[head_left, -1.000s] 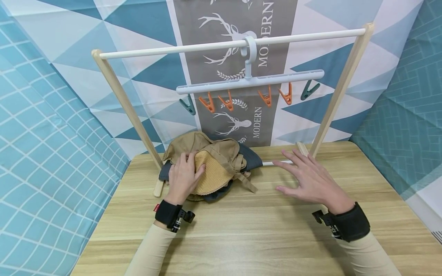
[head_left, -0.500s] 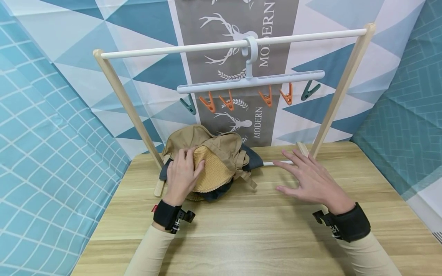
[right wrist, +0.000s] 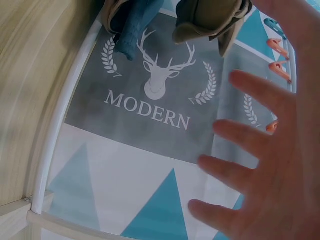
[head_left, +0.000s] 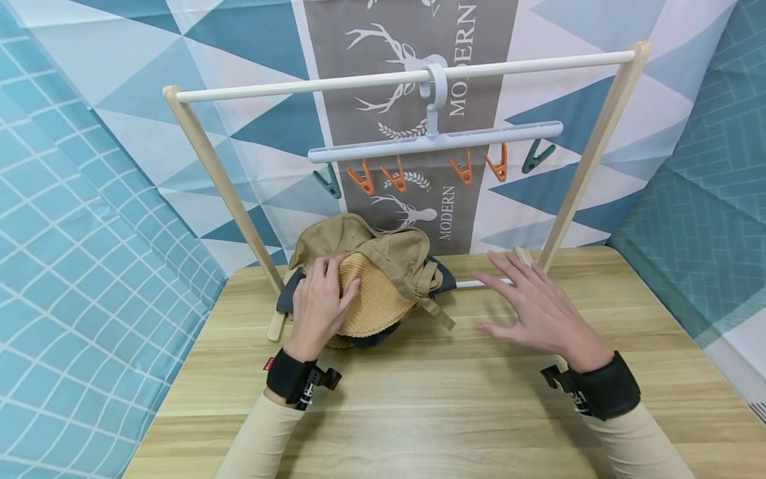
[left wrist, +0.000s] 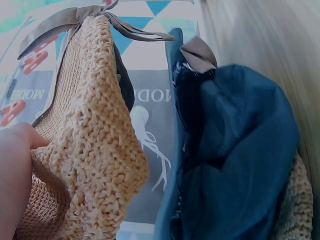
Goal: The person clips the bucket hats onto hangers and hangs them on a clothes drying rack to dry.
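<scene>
My left hand (head_left: 317, 299) grips a sun hat (head_left: 374, 299) with a straw-coloured woven brim and tan cloth, at the left of the table. In the left wrist view, the thumb (left wrist: 30, 137) lies against the weave, and a tan tie (left wrist: 140, 32) hangs from the top edge. That sun hat tilts up away from a navy cloth hat (left wrist: 235, 130), whose navy edge (head_left: 290, 293) also shows beneath it in the head view. My right hand (head_left: 535, 309) is spread at the right, fingers apart, holding nothing; it touches no hat.
A rack with wooden posts (head_left: 224, 186) and a white top rod (head_left: 299, 86) stands behind the hats. From it hangs a white hanger (head_left: 431, 142) with orange clips (head_left: 361, 178) and green clips (head_left: 536, 158). A lower white bar (head_left: 473, 284) runs close to the wooden table (head_left: 449, 412).
The sun hat's tan part has risen and shifted slightly right, with the left hand following a little. The right hand has stayed almost in place, and the hanger has not visibly moved.
</scene>
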`<state>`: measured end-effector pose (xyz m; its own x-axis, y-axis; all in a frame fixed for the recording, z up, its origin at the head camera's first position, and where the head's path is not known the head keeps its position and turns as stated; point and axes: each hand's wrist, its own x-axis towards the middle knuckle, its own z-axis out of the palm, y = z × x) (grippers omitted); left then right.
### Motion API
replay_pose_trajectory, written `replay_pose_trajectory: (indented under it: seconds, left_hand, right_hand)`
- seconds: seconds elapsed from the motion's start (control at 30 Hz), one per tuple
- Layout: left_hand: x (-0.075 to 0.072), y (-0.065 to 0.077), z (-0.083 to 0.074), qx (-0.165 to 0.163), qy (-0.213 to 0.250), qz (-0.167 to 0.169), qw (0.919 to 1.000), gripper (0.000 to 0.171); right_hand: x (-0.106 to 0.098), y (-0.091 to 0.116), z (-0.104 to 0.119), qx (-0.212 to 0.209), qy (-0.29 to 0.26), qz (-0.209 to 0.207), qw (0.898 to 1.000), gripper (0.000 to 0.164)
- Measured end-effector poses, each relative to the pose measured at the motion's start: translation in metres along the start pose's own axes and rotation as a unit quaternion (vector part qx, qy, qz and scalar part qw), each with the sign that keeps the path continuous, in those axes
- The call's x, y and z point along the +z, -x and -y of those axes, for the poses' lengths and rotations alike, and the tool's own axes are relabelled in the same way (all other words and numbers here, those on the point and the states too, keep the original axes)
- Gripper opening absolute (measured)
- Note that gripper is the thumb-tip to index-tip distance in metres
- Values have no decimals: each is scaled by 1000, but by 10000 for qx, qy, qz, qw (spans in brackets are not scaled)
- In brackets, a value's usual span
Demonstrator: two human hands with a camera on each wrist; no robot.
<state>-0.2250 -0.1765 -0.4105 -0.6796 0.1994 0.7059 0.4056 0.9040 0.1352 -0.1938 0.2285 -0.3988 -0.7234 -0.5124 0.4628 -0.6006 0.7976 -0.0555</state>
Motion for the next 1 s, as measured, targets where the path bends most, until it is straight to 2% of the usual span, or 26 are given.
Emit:
replay_pose_trajectory:
  seconds: [0.13, 0.4, 0.5, 0.8, 1.0]
  left_hand:
    - [-3, -1, -5, 61, 180, 141, 9997, 53]
    - [-6, 0, -11, -20, 488, 542, 9973, 52]
    - [-7, -1, -13, 124, 577, 516, 9969, 52]
    - [-6, 0, -16, 882, 898, 384, 9913, 51]
    - [-6, 0, -20, 1187, 979, 293, 9877, 72]
  right_hand:
    - [1, -1, -2, -218, -48, -396, 9990, 95]
    - [5, -3, 0, -600, -290, -980, 9929, 106]
    - [5, -3, -1, -749, -343, -1075, 9908, 106]
    - [8, -8, -2, -1420, -404, -1335, 9800, 114]
    - [9, -10, 0, -1493, -331, -1353, 9789, 124]
